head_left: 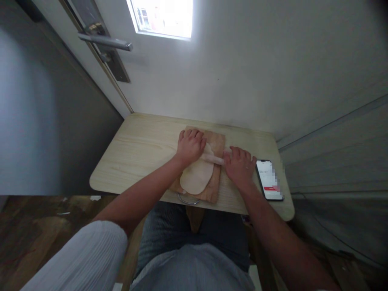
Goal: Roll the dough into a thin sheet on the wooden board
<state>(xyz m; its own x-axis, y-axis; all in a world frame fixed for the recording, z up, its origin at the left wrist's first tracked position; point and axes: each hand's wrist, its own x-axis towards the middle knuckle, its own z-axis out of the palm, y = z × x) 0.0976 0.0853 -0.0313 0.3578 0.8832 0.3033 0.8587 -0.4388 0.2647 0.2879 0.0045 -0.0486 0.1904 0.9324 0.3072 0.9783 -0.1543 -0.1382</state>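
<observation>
A flattened oval of pale dough (197, 178) lies on a wooden cutting board (216, 186) with a metal handle at its near edge. Across the dough's upper part rests a light rolling pin (214, 159), tilted slightly down to the right. My left hand (191, 144) is closed over the pin's left end, above the board. The pin's right end is under my right hand (240, 163), just beyond the board's right edge, with the fingers curled over it. Both palms hide the ends of the pin.
The board sits on a small light wood table (136, 149) with rounded corners. A phone (269, 180) with a lit screen lies right of my right hand. Behind the table stands a white door with a metal handle (106, 41) and a bright window (165, 18).
</observation>
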